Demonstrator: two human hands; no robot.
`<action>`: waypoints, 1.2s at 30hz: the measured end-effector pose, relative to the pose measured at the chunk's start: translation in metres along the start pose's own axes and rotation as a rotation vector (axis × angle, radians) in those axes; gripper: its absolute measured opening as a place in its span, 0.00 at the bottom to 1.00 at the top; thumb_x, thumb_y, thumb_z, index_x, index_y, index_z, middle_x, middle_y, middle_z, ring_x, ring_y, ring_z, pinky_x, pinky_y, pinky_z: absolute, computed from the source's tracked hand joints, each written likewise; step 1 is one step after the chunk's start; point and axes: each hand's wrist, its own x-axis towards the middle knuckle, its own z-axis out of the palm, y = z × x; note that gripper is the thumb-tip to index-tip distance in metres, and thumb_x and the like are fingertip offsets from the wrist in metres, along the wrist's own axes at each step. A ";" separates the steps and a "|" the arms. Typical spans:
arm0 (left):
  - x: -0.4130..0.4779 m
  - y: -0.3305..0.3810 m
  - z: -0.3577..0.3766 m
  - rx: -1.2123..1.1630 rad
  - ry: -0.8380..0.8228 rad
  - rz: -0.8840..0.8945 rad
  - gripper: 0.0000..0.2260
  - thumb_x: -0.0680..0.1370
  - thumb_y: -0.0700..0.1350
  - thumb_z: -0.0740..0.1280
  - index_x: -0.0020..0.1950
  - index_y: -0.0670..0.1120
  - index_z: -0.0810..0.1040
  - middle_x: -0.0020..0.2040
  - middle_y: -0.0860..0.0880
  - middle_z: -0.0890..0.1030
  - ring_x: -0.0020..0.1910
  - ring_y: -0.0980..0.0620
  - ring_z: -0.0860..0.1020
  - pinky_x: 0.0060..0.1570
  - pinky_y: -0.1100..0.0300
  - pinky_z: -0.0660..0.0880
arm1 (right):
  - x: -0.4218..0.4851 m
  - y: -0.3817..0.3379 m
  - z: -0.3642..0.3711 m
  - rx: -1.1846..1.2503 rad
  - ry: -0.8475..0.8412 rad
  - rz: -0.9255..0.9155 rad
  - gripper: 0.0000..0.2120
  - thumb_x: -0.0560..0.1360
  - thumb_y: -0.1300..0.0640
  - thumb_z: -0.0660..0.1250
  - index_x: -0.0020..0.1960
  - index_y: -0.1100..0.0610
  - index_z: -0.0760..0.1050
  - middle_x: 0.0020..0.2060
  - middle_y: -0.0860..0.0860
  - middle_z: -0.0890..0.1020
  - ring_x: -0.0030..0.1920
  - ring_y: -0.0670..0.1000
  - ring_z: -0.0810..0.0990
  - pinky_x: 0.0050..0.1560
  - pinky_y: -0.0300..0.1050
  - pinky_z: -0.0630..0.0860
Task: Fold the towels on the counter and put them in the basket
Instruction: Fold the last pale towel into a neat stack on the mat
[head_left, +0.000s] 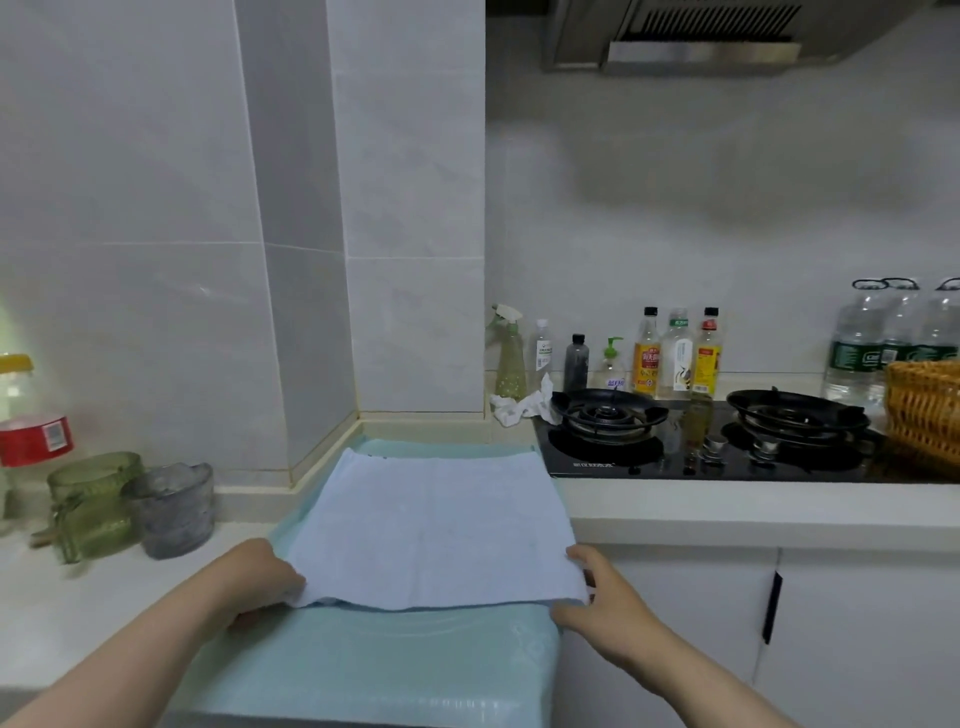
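A: Status, left to right?

B: Lower left of frame: green glass jars (93, 501) and a grey glass cup (174, 512) stand on the counter (78, 623), just beside the work area. Left hand (262, 577) grips the near-left corner of the pale blue towel (431, 525), fingers curled under the edge. The towel lies flat at lower centre, on top of a teal cloth (363, 670) that hangs over the counter's front edge. Right hand (602, 597) pinches the near-right corner, thumb on top.

A: Basket?

B: Wicker basket (924, 410) is at the far right edge, past the gas hob (701, 441) and well apart from the towel. Only partly in frame, so I can't see inside.

A: Step?

B: Looks like the first fold, near edge up and over to the far edge. Nothing folded yet, as far as I can tell.

A: Risks?

B: Three.
1. The teal cloth comes up with the blue one if the fingers catch both layers. It already overhangs, so a tug could drag it off the counter.
2. An uneven lift between the hands skews the fold and the corners miss.
3. A wide left-elbow swing clips the glassware.

Later, the carry to the basket crosses the burners, and a dangling corner could snag a pan support. No flame visible.
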 end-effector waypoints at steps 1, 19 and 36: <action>0.000 0.002 0.001 -0.014 -0.001 -0.011 0.12 0.71 0.42 0.66 0.52 0.41 0.72 0.47 0.43 0.77 0.38 0.49 0.76 0.31 0.64 0.68 | -0.002 0.000 0.003 -0.030 0.022 -0.014 0.30 0.69 0.61 0.70 0.66 0.47 0.63 0.59 0.48 0.75 0.57 0.48 0.77 0.54 0.40 0.76; 0.012 -0.019 0.007 -0.552 0.119 0.008 0.04 0.76 0.33 0.63 0.43 0.39 0.69 0.30 0.41 0.71 0.23 0.50 0.67 0.27 0.63 0.61 | -0.002 -0.023 -0.023 0.126 0.068 0.023 0.15 0.71 0.72 0.56 0.41 0.62 0.81 0.28 0.55 0.76 0.27 0.50 0.69 0.29 0.39 0.65; -0.041 -0.051 0.004 -0.567 0.152 0.385 0.12 0.70 0.27 0.69 0.45 0.42 0.83 0.38 0.43 0.81 0.34 0.47 0.75 0.38 0.56 0.74 | -0.016 -0.017 -0.030 0.007 0.171 -0.179 0.11 0.77 0.63 0.66 0.43 0.51 0.84 0.41 0.50 0.78 0.38 0.48 0.75 0.42 0.38 0.74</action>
